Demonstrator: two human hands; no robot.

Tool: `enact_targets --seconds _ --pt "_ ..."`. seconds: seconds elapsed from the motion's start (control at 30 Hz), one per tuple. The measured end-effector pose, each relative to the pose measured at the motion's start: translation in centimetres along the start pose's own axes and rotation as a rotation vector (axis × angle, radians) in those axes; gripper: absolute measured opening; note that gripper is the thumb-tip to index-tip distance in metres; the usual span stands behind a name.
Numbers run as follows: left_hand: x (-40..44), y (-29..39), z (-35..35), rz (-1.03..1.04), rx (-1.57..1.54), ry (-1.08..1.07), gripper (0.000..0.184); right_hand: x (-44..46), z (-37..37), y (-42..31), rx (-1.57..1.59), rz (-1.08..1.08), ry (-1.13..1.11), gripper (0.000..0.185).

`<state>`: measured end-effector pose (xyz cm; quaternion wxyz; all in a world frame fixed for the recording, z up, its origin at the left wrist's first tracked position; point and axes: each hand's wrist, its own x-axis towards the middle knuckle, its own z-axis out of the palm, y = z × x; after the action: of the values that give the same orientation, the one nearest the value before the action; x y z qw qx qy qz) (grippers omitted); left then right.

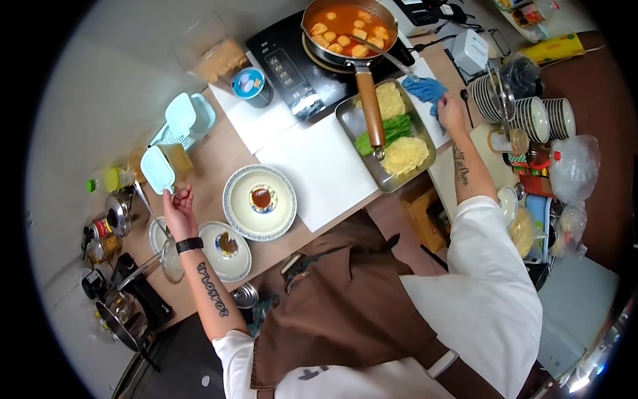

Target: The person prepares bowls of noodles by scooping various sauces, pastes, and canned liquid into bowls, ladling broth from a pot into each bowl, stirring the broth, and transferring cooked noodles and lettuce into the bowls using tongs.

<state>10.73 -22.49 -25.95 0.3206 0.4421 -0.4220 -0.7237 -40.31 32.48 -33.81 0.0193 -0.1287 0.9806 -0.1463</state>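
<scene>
Crumpled blue cloth (425,89) gripped in my right hand (452,114)
It's just beside the rectangular metal tray (350,118); my left hand (179,210) touches a pale-blue-lidded plastic box (158,169), whether gripping I cannot tell.

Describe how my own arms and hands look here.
Both the left hand and right hand are ungloved. Short white sleeves cover the upper arms. A black wristband circles the left wrist. The left forearm has bold dark tattooed characters; the right has a finer script-like tattoo, too small to read.
</scene>
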Motion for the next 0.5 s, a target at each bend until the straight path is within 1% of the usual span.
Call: enact_targets --seconds 0.07,0.1,0.17,0.2,0.23,0.27,0.33,0.37,0.4,0.43,0.47,0.5 --pt "-3.1 0.1 0.3 0.014 -0.013 -0.003 0.037 0.2 -0.5 0.0 0.006 0.004 -0.023 0.017" --pt "-4.2 0.2 0.3 0.029 -0.018 -0.002 0.037 0.3 0.2 0.4 0.065 -0.010 0.016 0.016" --pt "-7.7 0.5 0.5 0.042 -0.013 0.058 0.039 1.4 1.4 2.3 0.074 -0.051 0.013 0.015" --pt "-9.5 0.7 0.5 0.057 -0.010 0.004 0.039 1.0 0.6 2.0 0.043 -0.107 -0.007 0.017" --pt "-11.1 0.6 0.2 0.079 -0.006 -0.054 0.038 2.2 1.0 3.9 -0.083 -0.231 -0.013 0.021" --pt "-12.9 0.9 0.2 0.089 -0.003 -0.097 0.034 2.6 0.7 5.4 -0.073 -0.234 -0.054 0.029" --pt "-16.0 0.6 -0.7 0.123 -0.022 -0.205 0.027 0.5 -5.4 -0.5 0.077 -0.059 0.166 0.027" --pt "-17.7 0.4 -1.0 0.095 0.079 -0.170 0.027 -2.6 -9.4 -5.8 0.353 -0.054 0.278 0.029" --pt "-19.1 0.0 -1.3 0.123 0.145 -0.171 0.027 -4.8 -12.2 -8.9 0.388 -0.224 0.387 0.023" --pt "-20.7 -0.8 -2.2 0.207 0.347 -0.093 0.025 -7.3 -13.6 -12.9 0.929 -0.115 0.324 0.017" --pt "-22.5 -1.7 -3.1 0.281 0.549 -0.026 0.024 -11.3 -15.0 -18.6 1.215 -0.195 0.218 0.010" --pt "-23.7 -1.4 -3.1 0.213 0.534 -0.066 0.024 -14.4 -15.0 -22.8 1.249 -0.311 0.074 0.008"
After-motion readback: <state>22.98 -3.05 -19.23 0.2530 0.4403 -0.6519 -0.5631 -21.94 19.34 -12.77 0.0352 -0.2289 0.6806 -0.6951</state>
